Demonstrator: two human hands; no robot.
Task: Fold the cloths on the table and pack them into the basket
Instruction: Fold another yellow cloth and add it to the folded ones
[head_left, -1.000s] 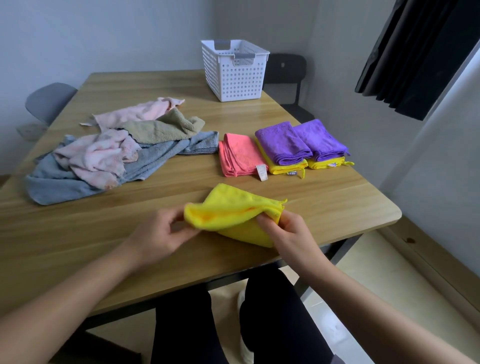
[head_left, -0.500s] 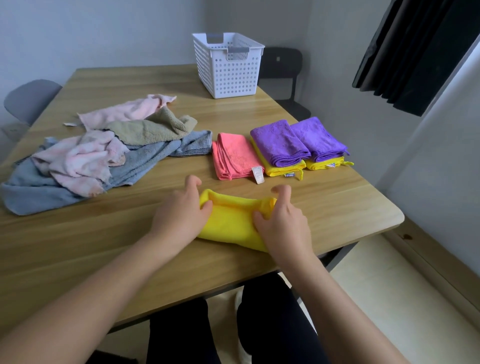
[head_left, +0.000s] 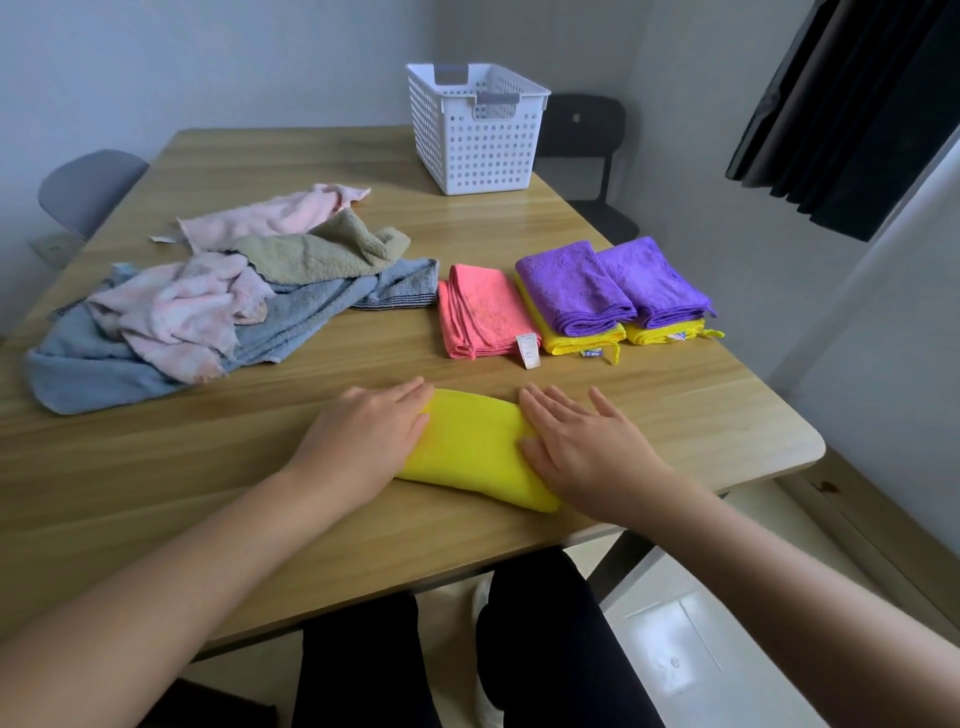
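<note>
Your left hand and right hand, fingers straight, now press the yellow cloth flat near the table edge; 1 s ago you held it lifted. Fold appears complete; the basket stands far.

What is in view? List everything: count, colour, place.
table: 1, wood
basket: 1, white, table's far end
near cloth: 1, yellow, folded, near edge under both hands
coral cloth: 1, folded, mid-table
purple cloths: 2, folded, each on a yellow one, right
yellow cloths: 2, folded, under the purple
blue towel: 1, unfolded, under left pile
pink cloths: 2, pale, unfolded, left pile
olive cloth: 1, unfolded, on left pile
chairs: 2, grey at left, black behind basket
curtain: 1, dark, upper right
left hand: flat on near cloth's left end
right hand: flat on its right end
</note>
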